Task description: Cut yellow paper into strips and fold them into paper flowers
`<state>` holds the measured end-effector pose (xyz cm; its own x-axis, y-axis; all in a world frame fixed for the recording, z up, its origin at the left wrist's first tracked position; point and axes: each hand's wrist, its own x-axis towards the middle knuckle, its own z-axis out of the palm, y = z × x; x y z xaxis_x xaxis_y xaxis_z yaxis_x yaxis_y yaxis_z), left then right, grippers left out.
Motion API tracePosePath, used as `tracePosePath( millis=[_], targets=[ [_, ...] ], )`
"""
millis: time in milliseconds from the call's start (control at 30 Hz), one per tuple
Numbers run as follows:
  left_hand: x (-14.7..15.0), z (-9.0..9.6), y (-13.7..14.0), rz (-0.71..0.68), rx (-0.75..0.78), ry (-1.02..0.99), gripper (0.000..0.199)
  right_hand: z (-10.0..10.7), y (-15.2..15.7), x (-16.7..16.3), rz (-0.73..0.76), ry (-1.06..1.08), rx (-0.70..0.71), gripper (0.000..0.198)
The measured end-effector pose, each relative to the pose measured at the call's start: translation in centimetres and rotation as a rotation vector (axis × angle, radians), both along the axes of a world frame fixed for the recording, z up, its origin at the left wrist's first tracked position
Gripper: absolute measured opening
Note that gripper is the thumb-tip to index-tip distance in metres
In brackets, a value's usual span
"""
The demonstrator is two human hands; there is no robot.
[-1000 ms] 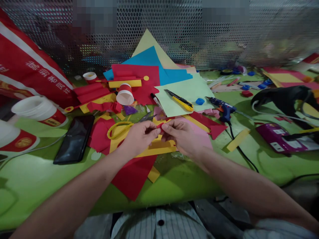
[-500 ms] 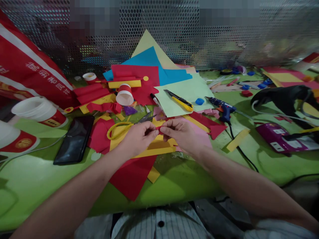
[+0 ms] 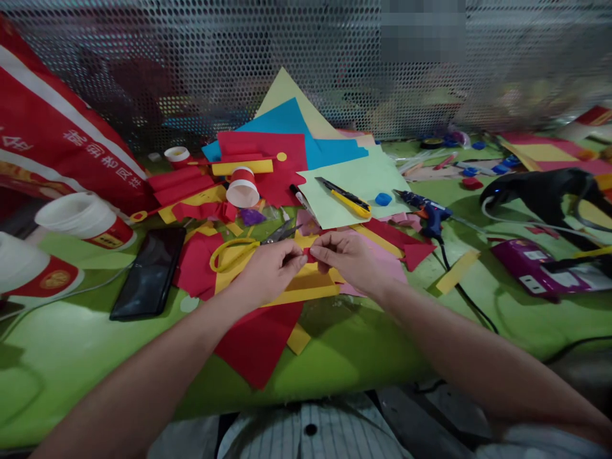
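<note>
Between the fingertips of both hands is a small piece of red paper (image 3: 306, 252), mostly covered by the fingers. My left hand (image 3: 270, 271) pinches it from the left, and my right hand (image 3: 347, 260) pinches it from the right. Below them lie yellow paper pieces (image 3: 306, 292) and a large red sheet (image 3: 261, 347). Yellow-handled scissors (image 3: 234, 254) rest just left of my left hand, blades pointing away to the right. Beyond my right hand, a yellow utility knife (image 3: 351, 203) lies on a pale green sheet (image 3: 387, 169).
A phone (image 3: 148, 274) and stacked paper cups (image 3: 86, 220) stand left, near a red bag (image 3: 57, 121). On the right are a blue glue gun (image 3: 428, 210) with its cable and a purple power strip (image 3: 530, 268). A perforated metal screen (image 3: 335, 83) closes off the back.
Both hands stay pinched on the red paper and shift only slightly, its visible part a little changed. The whole view has moved slightly, so the table items appear a bit lower.
</note>
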<state>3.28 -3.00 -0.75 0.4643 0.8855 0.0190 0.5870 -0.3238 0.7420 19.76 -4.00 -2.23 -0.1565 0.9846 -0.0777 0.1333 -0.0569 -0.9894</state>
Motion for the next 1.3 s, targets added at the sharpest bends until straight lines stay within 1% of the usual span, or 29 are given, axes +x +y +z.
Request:
tracePosePath(
  millis=[67,133,200,233,300,400,467,533,633,833,900,1000,1067,1100,1167,1233,1300],
  targets=[
    [-0.2,-0.1,0.0,0.029,-0.022,-0.071,0.018,1.1,1.2,0.2,0.031,-0.066,0.029,0.014],
    [-0.6,-0.2,0.1,0.064,-0.011,-0.114,0.022,2.8,3.7,0.4,0.037,-0.074,0.093,0.013],
    [-0.9,-0.3,0.1,0.080,0.026,-0.086,0.024,4.4,7.4,0.3,-0.044,-0.076,0.163,0.016],
    [-1.1,-0.4,0.2,0.079,0.053,-0.048,0.022,5.1,9.5,0.1,-0.108,-0.081,0.178,0.019],
    [-1.4,-0.6,0.3,0.062,0.129,0.061,0.017,5.9,13.8,-0.4,-0.223,-0.122,0.121,0.022],
    [-1.8,-0.6,0.6,0.003,0.232,0.267,0.017,5.4,19.2,-1.5,-0.331,-0.171,-0.007,0.025],
    [-2.1,-0.5,1.0,-0.017,0.253,0.390,0.020,4.5,21.6,-2.1,-0.347,-0.183,-0.033,0.027],
    [-2.4,-0.3,1.3,-0.011,0.252,0.463,0.023,3.7,23.1,-2.5,-0.340,-0.190,-0.047,0.026],
    [-2.6,-0.3,1.6,-0.003,0.257,0.511,0.024,3.0,24.3,-3.0,-0.320,-0.208,-0.073,0.023],
    [-2.7,-0.2,1.6,-0.008,0.286,0.649,0.025,2.6,25.0,-3.7,-0.300,-0.236,-0.092,0.018],
    [-2.8,0.0,1.7,0.033,0.306,0.686,0.025,2.6,25.0,-3.6,-0.324,-0.234,-0.082,0.019],
    [-3.3,0.3,2.0,0.162,0.338,0.668,0.024,3.0,24.1,-3.2,-0.345,-0.209,-0.047,0.021],
    [-3.7,0.3,2.4,0.250,0.335,0.549,0.023,3.4,22.2,-2.9,-0.311,-0.165,-0.020,0.020],
    [-3.8,0.3,2.5,0.284,0.319,0.444,0.022,3.5,20.8,-2.8,-0.282,-0.132,-0.005,0.019],
    [-3.9,0.1,2.8,0.342,0.244,0.180,0.026,3.6,17.2,-2.9,-0.169,0.013,0.034,0.016],
    [-3.7,0.0,2.7,0.364,0.135,-0.075,0.032,3.3,13.0,-3.2,-0.089,0.114,0.029,0.016],
    [-3.2,-0.1,2.4,0.349,0.035,-0.252,0.034,2.8,9.1,-3.6,-0.016,0.164,-0.037,0.018]
  ],
)
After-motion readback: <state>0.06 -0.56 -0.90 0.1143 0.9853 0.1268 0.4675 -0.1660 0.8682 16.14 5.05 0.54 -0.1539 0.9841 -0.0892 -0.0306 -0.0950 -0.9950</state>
